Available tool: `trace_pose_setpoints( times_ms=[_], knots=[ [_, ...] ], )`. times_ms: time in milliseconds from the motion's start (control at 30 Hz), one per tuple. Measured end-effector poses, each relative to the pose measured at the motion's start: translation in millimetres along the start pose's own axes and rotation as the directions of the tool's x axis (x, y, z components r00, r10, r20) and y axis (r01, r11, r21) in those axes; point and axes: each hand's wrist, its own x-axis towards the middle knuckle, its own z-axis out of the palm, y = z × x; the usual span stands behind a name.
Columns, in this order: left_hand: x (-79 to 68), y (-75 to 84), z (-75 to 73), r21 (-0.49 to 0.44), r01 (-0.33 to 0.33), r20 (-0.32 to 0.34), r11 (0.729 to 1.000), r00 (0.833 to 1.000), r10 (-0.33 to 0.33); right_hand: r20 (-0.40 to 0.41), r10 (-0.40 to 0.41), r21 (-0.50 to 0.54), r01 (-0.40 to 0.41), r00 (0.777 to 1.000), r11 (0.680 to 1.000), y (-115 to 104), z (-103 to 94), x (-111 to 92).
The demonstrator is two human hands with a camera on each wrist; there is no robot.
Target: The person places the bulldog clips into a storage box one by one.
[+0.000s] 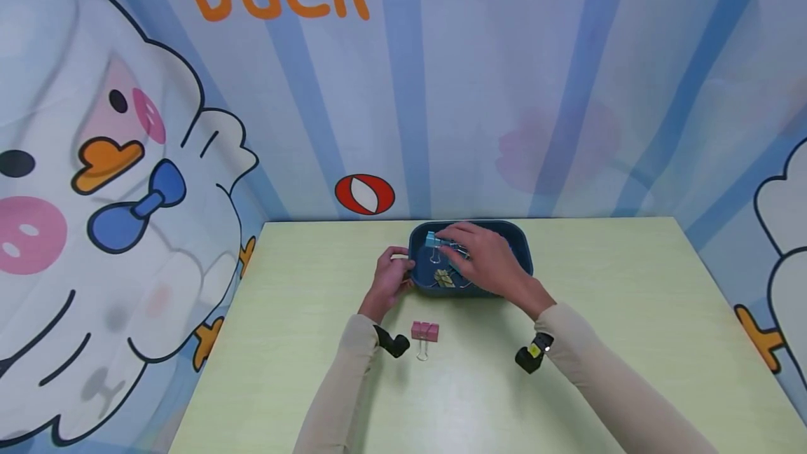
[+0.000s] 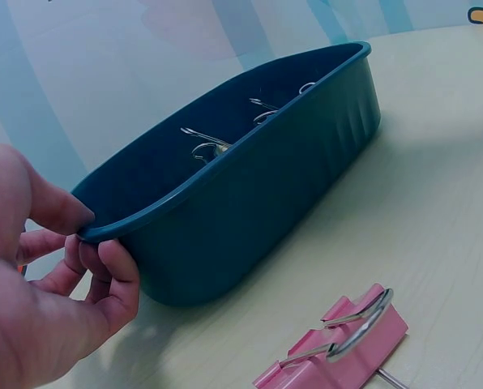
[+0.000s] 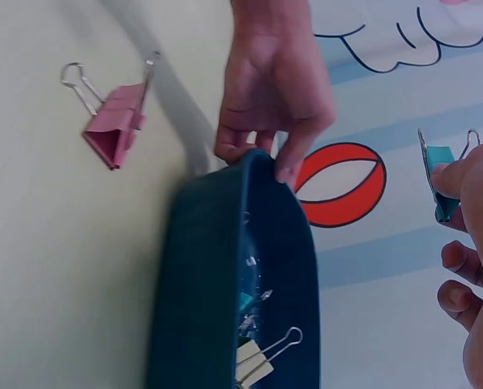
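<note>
A dark blue plastic basket (image 1: 424, 291) stands near the table's back edge. My left hand (image 1: 390, 279) pinches its left end, thumb over the rim and fingers outside, as the left wrist view shows (image 2: 47, 275). Above the basket, my right hand (image 1: 488, 261) grips a teal binder clip (image 3: 442, 162) between thumb and fingers. Inside lie a pale yellow binder clip (image 1: 444, 277) and other clips, partly hidden by the right hand and the basket wall. On the table in front, a pink binder clip (image 1: 425, 331) lies apart from both hands.
The pale wooden table (image 1: 302, 342) meets a blue-striped curtain (image 1: 454, 125) with duck drawings just behind the basket. Black wrist cameras (image 1: 394, 343) are strapped to both wrists, the left one close to the pink clip.
</note>
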Motion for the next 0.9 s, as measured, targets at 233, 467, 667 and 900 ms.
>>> trace_pose_setpoints(
  times_ms=[233, 467, 667, 900],
  knots=[
    [0.9, 0.2, -1.0, 0.009, 0.010, 0.012, 1.000, 1.000, -0.010, 0.003, 0.036, 0.004, -0.036, 0.999, 0.999, 8.3, -1.5, 12.4],
    [0.1, 3.7, -2.3, 0.016, 0.032, 0.033, 0.999, 0.999, -0.032, 0.018, 0.082, 0.000, -0.082, 0.996, 0.997, 15.7, 0.2, 16.4],
    [-0.1, 4.0, -2.2, 0.013, 0.027, 0.027, 1.000, 0.999, -0.027, 0.014, 0.097, 0.001, -0.097, 0.995, 0.995, 18.2, 0.3, 18.2],
    [-0.6, 1.6, -0.1, 0.005, 0.013, 0.001, 1.000, 1.000, -0.013, 0.013, 0.153, 0.028, -0.153, 0.988, 0.988, 15.3, -1.1, 18.9]
  ],
)
